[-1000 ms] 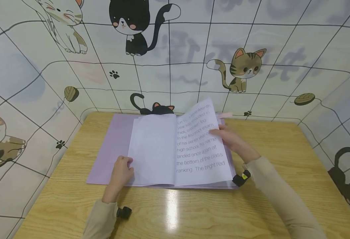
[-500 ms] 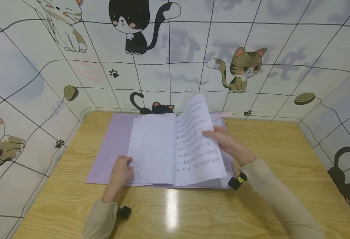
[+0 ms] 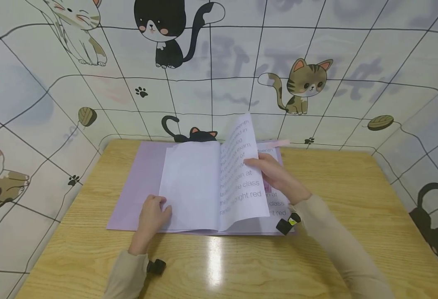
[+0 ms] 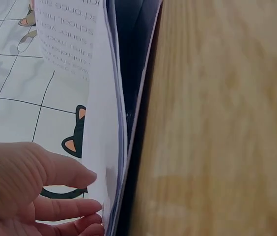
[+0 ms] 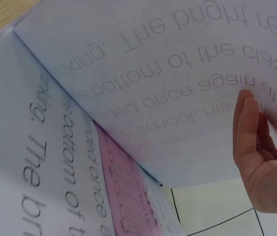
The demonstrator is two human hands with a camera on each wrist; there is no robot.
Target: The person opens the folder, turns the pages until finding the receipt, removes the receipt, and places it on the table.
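Observation:
An open booklet with a lilac cover (image 3: 136, 182) lies on the table. Its left page (image 3: 190, 187) is blank; large print covers the right-hand page (image 3: 237, 187), which stands lifted and curved toward the spine. My right hand (image 3: 279, 174) pinches this page near its outer edge, fingers (image 5: 249, 128) behind it, thumb on the printed side. Under it shows another printed page (image 5: 35, 167) with a pink patterned strip (image 5: 124, 182) lying along the spine side. My left hand (image 3: 153, 216) rests at the left page's outer edge, thumb and fingertips (image 4: 92, 178) touching the paper.
The wooden table (image 3: 211, 265) runs back to a white wall (image 3: 234, 58) printed with cartoon cats and grid lines. A pale pink tab (image 3: 281, 143) sticks out past the booklet's top right. Each wrist wears a small black camera (image 3: 157, 266).
My right hand has moved left with the pinched page, lifting it further and uncovering more of the printed page and the pink strip beneath. The left hand stays nearly in place, its thumb slightly further out.

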